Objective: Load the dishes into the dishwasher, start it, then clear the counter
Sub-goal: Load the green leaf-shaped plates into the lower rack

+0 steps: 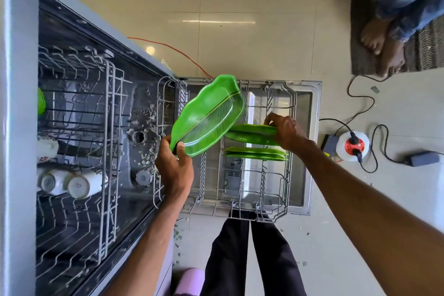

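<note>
My left hand (174, 163) grips one end of a green leaf-shaped plate (209, 115), held tilted above the pulled-out lower rack (287, 190) of the open dishwasher. My right hand (284, 131) holds the edge of a second green leaf plate (249, 136) standing on edge in the rack. Another green plate (255, 153) stands on edge just in front of it. The upper rack (105, 127) on the left holds white cups (79, 185) lying on their sides.
The dishwasher door (307, 142) lies open under the lower rack. Food debris litters the tub floor (144, 142). A second person's feet (382, 48) rest on a mat at top right. Cables and a power reel (352, 145) lie on the floor at right.
</note>
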Motion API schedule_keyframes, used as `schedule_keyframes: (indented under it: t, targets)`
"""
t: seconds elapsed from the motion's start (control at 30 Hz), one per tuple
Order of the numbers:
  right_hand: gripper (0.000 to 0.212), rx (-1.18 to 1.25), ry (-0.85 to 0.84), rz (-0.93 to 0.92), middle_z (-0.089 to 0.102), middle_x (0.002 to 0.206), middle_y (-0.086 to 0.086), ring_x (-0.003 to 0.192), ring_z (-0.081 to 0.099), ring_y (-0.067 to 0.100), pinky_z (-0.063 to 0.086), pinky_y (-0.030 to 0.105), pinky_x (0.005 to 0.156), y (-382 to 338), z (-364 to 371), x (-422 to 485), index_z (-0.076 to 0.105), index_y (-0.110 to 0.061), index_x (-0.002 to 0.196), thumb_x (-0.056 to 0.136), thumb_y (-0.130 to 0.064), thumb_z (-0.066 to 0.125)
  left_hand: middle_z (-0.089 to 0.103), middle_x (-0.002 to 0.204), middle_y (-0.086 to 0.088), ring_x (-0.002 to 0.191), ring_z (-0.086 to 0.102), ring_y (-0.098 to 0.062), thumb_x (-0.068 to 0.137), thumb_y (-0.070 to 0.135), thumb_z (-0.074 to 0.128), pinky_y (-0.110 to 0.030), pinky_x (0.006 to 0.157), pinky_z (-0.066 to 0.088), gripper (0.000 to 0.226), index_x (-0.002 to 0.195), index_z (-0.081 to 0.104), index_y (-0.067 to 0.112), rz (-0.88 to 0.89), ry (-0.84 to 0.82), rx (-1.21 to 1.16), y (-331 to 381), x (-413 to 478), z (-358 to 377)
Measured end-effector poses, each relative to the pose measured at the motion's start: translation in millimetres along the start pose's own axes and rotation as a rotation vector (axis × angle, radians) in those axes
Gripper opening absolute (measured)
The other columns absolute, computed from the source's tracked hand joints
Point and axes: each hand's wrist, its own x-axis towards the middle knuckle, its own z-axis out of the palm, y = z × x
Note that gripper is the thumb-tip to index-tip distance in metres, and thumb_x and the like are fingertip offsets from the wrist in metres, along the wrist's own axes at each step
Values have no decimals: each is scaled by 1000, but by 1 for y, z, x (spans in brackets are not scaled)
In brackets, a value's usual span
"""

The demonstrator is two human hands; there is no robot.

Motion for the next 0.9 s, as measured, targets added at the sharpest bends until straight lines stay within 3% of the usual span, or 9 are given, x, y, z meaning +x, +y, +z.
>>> schedule_keyframes:
  t: [0.13,0.27,0.33,0.43,0.57,0.73,0.83,0.9]
  targets:
    - [38,-29,0,-39,75,88,8,70,70,26,60,40,62,-5,5,1,57,-28,100,82,4,65,68,97,-3,87,64,-24,94,6,56,-34,74,53,20,112,63,9,-8,0,2,-1,6,0]
    - [28,-75,-40,-13,70,84,11,70,67,29,50,33,57,-7,15,-2,60,-20,106,89,2,57,63,91,-1,81,60,-22,94,2,57,-23,66,41,18,111,63,3,0,5,20,0,5,-1]
    - [27,-105,-64,3,69,87,13,73,67,31,46,32,59,-7,21,-6,60,-17,111,92,1,54,64,92,-3,80,57,-19,94,0,57,-13,62,38,19,112,63,0,-1,-1,21,-1,5,-1]
    - [29,-121,-119,28,70,93,16,74,67,30,52,36,60,-6,31,-9,56,-16,117,94,1,52,70,96,-11,80,59,-20,95,2,57,0,62,38,19,113,63,0,-13,-19,22,-7,6,0]
    - [28,-183,-115,58,68,103,18,84,69,37,59,49,73,-5,41,-16,51,-22,122,98,-8,46,70,96,-12,81,60,-22,95,3,57,-6,61,38,18,112,63,-1,-16,-29,29,-12,6,0]
    - [28,-360,-47,109,67,108,14,96,68,33,57,43,83,-6,45,-22,58,-19,127,105,-12,42,70,98,-10,84,63,-24,95,6,58,-24,71,46,20,114,64,4,-36,-58,8,-14,6,1]
    - [28,-376,-57,108,60,112,15,99,63,32,52,41,84,-4,48,-25,57,-11,125,106,-8,37,67,98,-7,82,59,-19,95,3,57,-6,63,40,21,115,63,0,-30,-57,17,-7,4,1]
    - [29,-324,-46,106,60,112,16,96,62,32,53,42,82,-1,47,-27,58,-11,124,106,-7,35,66,99,-8,82,58,-17,96,2,56,-1,62,40,21,116,63,-2,-32,-60,15,-4,2,2]
